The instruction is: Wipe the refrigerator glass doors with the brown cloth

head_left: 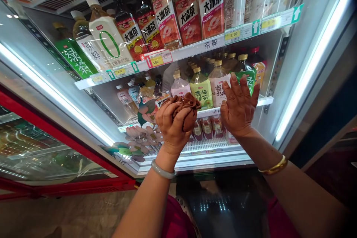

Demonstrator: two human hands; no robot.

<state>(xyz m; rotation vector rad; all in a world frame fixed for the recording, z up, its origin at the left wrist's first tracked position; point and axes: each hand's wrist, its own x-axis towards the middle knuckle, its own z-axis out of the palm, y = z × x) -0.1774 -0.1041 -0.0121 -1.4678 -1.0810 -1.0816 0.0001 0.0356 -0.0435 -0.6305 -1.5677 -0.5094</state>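
Note:
My left hand (173, 124) is closed around a crumpled brown cloth (191, 102), which bulges out above the fingers. My right hand (240, 106) is open, its fingers spread and raised, with the palm facing a lit drinks cooler. Whether that palm touches the cooler's glass front, I cannot tell. Behind the right fingers stand a green-labelled tea bottle (247, 68) and a white-labelled bottle (219, 81). A yellow-green tea bottle (201, 87) shows between my two hands.
Large iced tea bottles (211, 5) line the upper shelf (192, 49), which carries price tags. Flower decorations (142, 137) appear at the cooler's lower left. A red frame (69, 132) borders another glass-fronted cooler on the left. A bright light strip (312, 63) runs up the right side.

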